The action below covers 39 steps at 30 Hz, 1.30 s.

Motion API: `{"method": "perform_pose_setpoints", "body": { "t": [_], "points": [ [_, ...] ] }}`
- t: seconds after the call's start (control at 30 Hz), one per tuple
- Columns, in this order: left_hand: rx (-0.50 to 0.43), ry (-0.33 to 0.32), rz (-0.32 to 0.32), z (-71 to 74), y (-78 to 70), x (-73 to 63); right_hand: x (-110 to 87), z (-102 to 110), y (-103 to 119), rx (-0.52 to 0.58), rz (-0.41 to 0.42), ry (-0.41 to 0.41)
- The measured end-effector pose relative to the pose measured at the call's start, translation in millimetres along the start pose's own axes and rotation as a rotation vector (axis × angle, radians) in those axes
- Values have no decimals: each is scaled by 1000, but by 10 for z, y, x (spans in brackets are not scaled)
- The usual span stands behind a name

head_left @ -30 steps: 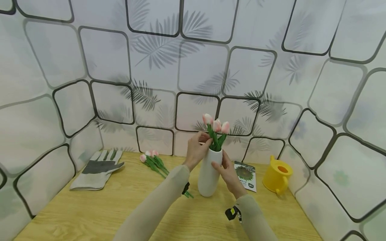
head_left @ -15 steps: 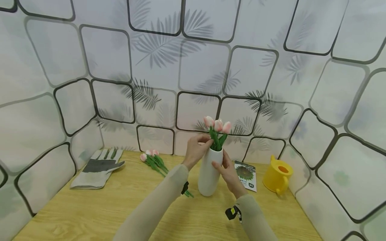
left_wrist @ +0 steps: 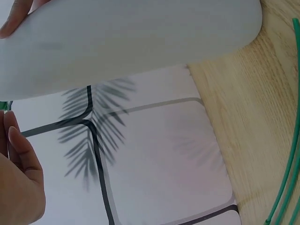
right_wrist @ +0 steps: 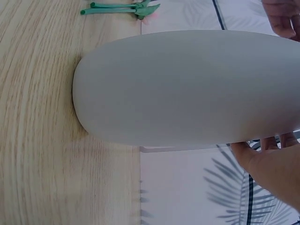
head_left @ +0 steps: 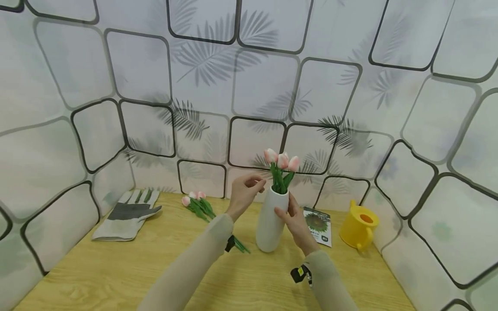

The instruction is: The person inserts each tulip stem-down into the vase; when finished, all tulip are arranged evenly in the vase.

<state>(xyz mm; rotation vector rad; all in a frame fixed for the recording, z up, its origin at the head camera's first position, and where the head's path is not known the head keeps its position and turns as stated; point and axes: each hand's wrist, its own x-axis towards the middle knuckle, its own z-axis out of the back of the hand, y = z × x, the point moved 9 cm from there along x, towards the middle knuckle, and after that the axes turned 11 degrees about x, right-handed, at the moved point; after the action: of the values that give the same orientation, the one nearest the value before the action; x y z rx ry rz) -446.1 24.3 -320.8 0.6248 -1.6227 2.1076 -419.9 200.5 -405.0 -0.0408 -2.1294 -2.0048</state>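
Leftward from the green leaves, the person's left hand (head_left: 243, 196) has drawn back, its grip loosely curved around nothing visible. Pink-and-white artificial-looking tulips (head_left: 282, 161) (three blooms show) now stand without it, seemingly settled, in the tall smooth white vase (head_left: 269, 224) on the pale wooden worktop (head_left: 101, 276). The right hand (head_left: 294, 221) keeps its grip clamped on the vase's right side.

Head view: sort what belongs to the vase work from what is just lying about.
Belongs to the job:
white vase, held by the right hand
upright tulips inside it
loose tulips on the table, probably

Just lying about, it seems:
grey-and-white glove
flower-picture packet
yellow watering can
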Motion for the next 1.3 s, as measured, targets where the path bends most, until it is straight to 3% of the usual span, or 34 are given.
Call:
{"method": "perform_pose_setpoints", "body": {
  "t": [0.2,0.47,0.67,0.83,0.97,1.3],
  "points": [
    [-2,11,20,124,150,-85,8,12,0,-4,10,-14],
    [-6,63,145,335,666,-340,-29,-34,3,13,33,-9],
    [21,104,214,594,816,-541,-35,-9,20,7,50,-21],
    [1,51,260,784,1196,-578,-34,0,23,2,49,-18],
    [10,12,287,934,1316,-633,-36,-6,29,9,49,-20],
    [168,105,361,1154,1593,-716,-41,-15,37,11,45,-8]
  ]
}}
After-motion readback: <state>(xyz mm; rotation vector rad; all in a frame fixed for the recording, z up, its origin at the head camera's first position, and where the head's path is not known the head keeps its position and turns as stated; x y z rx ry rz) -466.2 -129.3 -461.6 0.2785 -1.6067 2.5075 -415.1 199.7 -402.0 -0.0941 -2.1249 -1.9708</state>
